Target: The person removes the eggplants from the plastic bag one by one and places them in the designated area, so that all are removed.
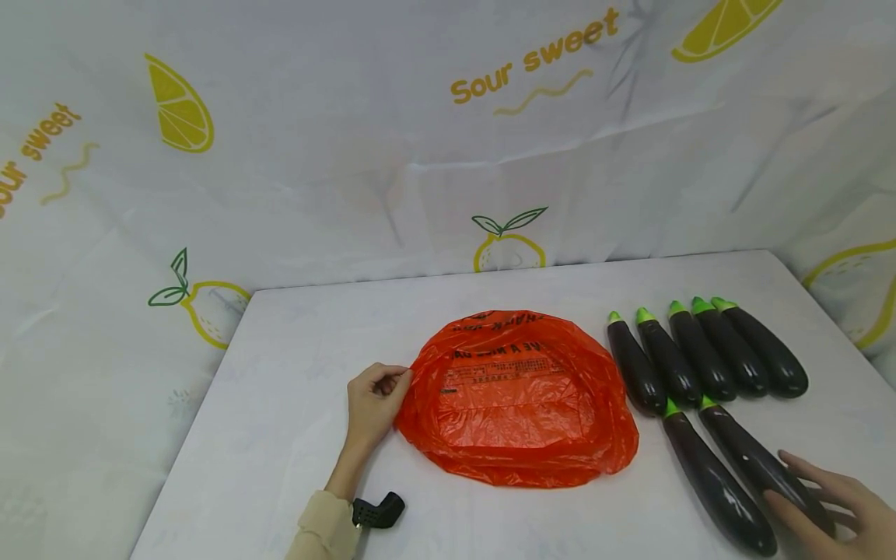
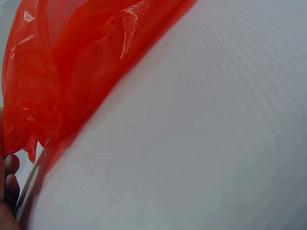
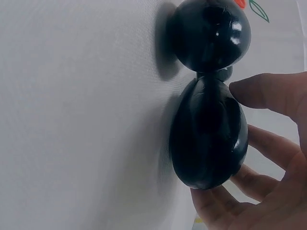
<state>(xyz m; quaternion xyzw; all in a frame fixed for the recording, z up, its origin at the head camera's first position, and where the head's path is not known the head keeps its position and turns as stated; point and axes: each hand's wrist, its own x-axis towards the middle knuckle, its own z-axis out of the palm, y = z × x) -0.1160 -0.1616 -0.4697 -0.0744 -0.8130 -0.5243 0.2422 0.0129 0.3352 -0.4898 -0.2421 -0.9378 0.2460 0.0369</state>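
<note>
A red plastic bag (image 1: 514,473) lies spread with its mouth up in the middle of the white table. At its left rim, my left hand (image 1: 374,400) pinches the film; in the left wrist view the bag (image 2: 81,62) bunches beside the fingertips. At the lower right, my right hand (image 1: 840,502) has thumb and fingers round the thick end of a dark eggplant (image 1: 756,459) with a green tip. The right wrist view shows the thumb on one side of this eggplant (image 3: 208,139) and fingers on the other. A second eggplant (image 1: 717,486) lies alongside it.
Several more eggplants (image 1: 689,354) lie in a row behind, right of the bag, green ends away from me. A white cloth (image 1: 315,155) printed with lemons hangs behind the table (image 1: 280,435). A black wrist device (image 1: 379,511) sits by my left sleeve.
</note>
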